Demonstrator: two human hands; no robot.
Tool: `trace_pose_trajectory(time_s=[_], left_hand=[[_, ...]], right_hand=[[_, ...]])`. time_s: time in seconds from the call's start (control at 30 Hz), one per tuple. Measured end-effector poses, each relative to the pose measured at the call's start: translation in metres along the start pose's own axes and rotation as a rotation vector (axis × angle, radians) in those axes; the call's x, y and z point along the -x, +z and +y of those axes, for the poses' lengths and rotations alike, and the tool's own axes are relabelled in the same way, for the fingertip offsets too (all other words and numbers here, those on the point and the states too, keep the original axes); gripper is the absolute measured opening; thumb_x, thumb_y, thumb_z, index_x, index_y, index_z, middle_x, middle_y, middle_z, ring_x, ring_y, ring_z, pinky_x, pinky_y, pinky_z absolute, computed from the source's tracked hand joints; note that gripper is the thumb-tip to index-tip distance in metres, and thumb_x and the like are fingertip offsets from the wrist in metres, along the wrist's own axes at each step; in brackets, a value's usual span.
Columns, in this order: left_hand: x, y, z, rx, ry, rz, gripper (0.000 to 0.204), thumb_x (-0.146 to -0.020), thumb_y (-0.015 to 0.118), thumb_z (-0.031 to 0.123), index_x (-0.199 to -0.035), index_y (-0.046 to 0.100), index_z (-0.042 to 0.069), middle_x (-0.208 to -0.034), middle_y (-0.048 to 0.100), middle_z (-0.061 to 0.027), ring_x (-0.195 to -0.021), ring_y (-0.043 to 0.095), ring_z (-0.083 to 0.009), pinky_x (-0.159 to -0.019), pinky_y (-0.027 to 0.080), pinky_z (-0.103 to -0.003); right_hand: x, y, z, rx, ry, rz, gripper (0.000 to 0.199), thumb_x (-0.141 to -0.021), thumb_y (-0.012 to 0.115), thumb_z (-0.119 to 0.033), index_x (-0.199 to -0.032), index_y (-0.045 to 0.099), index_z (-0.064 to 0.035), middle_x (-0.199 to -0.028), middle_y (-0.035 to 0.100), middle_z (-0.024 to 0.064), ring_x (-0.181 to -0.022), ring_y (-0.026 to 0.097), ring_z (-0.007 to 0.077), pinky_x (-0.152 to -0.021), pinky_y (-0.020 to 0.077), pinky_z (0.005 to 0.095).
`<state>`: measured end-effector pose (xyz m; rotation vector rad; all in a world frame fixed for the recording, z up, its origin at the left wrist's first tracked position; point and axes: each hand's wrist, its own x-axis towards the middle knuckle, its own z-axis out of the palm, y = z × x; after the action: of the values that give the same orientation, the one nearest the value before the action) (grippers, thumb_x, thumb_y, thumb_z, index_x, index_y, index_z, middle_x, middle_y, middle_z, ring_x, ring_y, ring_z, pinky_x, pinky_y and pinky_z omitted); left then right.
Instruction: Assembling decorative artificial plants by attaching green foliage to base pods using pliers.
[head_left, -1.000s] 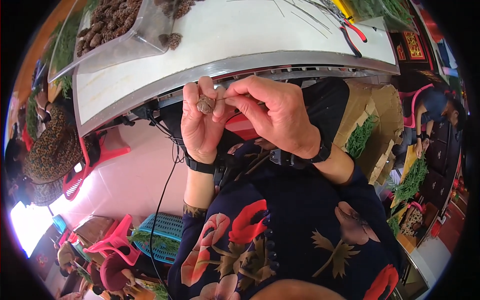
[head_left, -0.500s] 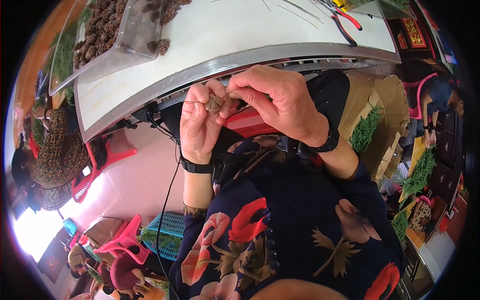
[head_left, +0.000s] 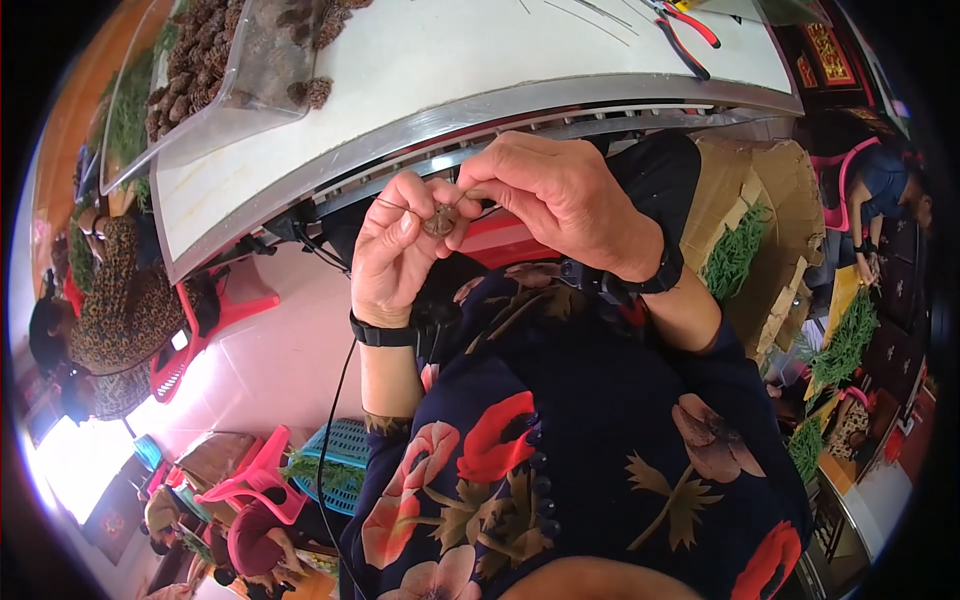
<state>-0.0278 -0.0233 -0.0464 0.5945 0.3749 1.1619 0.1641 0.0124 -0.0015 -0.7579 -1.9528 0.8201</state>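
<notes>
one view only, the head camera. both hands meet just below the near edge of the white metal-rimmed worktop (head_left: pixel 300 140), above the lap. the left hand (head_left: pixel 395 250) pinches a small brown scaly cone (head_left: pixel 438 220) between thumb and forefinger; the right hand (head_left: pixel 560 195) closes its fingers (head_left: pixel 470 215) on the cone's other side and on a thin stiff wire (head_left: pixel 395 207) that runs leftward across the left hand's fingers. judgement: the cone looks light, dry and brittle, with scales liable to chip, so hold it by the body with a gentle pinch; the wire looks springy and may slip. on the worktop, well apart, stand a clear plastic tray of brown cones (head_left: pixel 200 80) and red-handled pliers (head_left: pixel 685 25).
</notes>
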Motion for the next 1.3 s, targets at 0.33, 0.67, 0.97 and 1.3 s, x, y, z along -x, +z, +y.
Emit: trace_pose_trajectory(time_s=[0.33,0.67,0.97,1.3], left_hand=[[0.000,-0.005,-0.010,0.167,-0.056,-0.062,0.017,-0.093,0.061,0.018,-0.096,0.054,0.004,-0.099,0.062,-0.0200,-0.082,0.056,-0.0180,-0.062,0.043,-0.023],[-0.002,0.018,-0.013,-0.012,-0.065,0.181,0.008,-0.091,0.062,0.009,-0.094,0.057,0.003,-0.096,0.064,-0.0135,-0.083,0.060,-0.0140,-0.069,0.046,-0.021],[0.002,0.026,-0.011,-0.319,0.089,0.363,0.005,-0.092,0.062,0.006,-0.095,0.060,0.002,-0.081,0.066,-0.0037,-0.066,0.053,-0.0045,-0.061,0.043,-0.016],[0.001,0.021,-0.008,-0.012,0.097,0.278,0.014,-0.092,0.059,0.006,-0.103,0.051,0.006,-0.093,0.066,-0.0134,-0.080,0.062,-0.0130,-0.075,0.052,-0.025]], right_hand=[[0.005,-0.004,-0.001,0.046,-0.011,-0.037,0.013,-0.081,0.066,0.004,-0.091,0.063,-0.0039,-0.075,0.061,0.0083,-0.065,0.061,0.0246,-0.056,0.0474,0.0293],[-0.005,-0.004,0.000,0.091,0.040,0.031,0.012,-0.081,0.070,-0.007,-0.091,0.065,-0.0033,-0.099,0.066,0.0096,-0.094,0.061,0.0225,-0.076,0.0496,0.0289],[0.002,0.016,0.006,-0.184,0.294,0.094,0.011,-0.089,0.062,-0.009,-0.096,0.060,-0.0020,-0.116,0.057,0.0102,-0.092,0.057,0.0132,-0.080,0.0464,0.0283],[0.008,0.007,0.006,-0.573,0.665,0.034,0.014,-0.094,0.061,-0.011,-0.101,0.064,0.0005,-0.092,0.064,-0.0009,-0.087,0.057,0.0045,-0.079,0.0463,0.0202]])
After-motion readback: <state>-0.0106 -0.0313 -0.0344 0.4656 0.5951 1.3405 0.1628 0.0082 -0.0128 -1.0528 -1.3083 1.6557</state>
